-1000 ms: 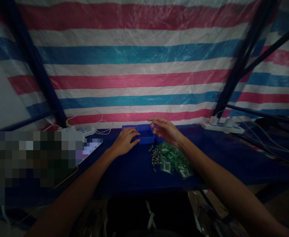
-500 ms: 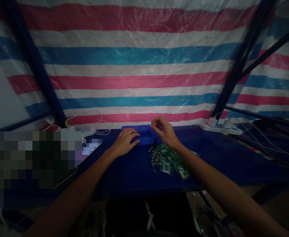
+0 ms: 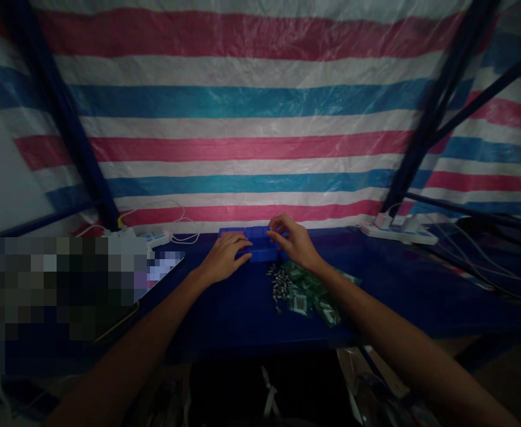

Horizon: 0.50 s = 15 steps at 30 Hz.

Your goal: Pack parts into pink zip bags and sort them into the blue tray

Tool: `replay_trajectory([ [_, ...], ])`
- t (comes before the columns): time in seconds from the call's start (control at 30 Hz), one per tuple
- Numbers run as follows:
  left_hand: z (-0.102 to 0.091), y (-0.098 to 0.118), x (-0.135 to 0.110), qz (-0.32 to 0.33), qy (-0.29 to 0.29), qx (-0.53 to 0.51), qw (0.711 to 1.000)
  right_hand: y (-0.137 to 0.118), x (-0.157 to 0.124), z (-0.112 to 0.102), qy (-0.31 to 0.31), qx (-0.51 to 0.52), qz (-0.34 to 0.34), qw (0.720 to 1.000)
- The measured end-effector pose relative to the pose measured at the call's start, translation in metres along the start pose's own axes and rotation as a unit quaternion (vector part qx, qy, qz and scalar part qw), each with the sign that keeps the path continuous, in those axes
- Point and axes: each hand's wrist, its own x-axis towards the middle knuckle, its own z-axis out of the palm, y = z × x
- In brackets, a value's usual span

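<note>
A small blue bin (image 3: 256,254) stands at the back of the dark blue table (image 3: 224,308). My left hand (image 3: 223,256) lies on the bin's left front corner, its fingers curled over the rim. At the bin's right side my right hand (image 3: 294,242) reaches down, fingertips pinched together; what they hold is hidden. Just in front of that hand lies a pile of small metal parts (image 3: 280,282), with a heap of green plastic bags (image 3: 314,294) to its right.
Power strips with white cables lie at the back left (image 3: 154,238) and back right (image 3: 399,232). A flat dark device (image 3: 118,319) lies at the left. Behind the table hangs a striped tarp (image 3: 251,118), flanked by slanting blue frame poles (image 3: 69,136).
My right hand, which held a small metal piece pinched above the bin, has come down and left into the bin. The left hand has stayed on the bin.
</note>
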Motion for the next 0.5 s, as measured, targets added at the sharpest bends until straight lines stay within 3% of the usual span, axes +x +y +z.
replay_trajectory([
  [0.27,-0.0012,0.0011,0.0013,-0.001,-0.008,-0.001,1.000,-0.0003,0.0067,0.0002,-0.011,0.222,0.113,0.968],
  [0.5,0.0013,-0.0019,0.0013,0.004,-0.003,0.003,1.000,-0.0003,0.0049,-0.0047,-0.005,0.283,0.171,0.944],
])
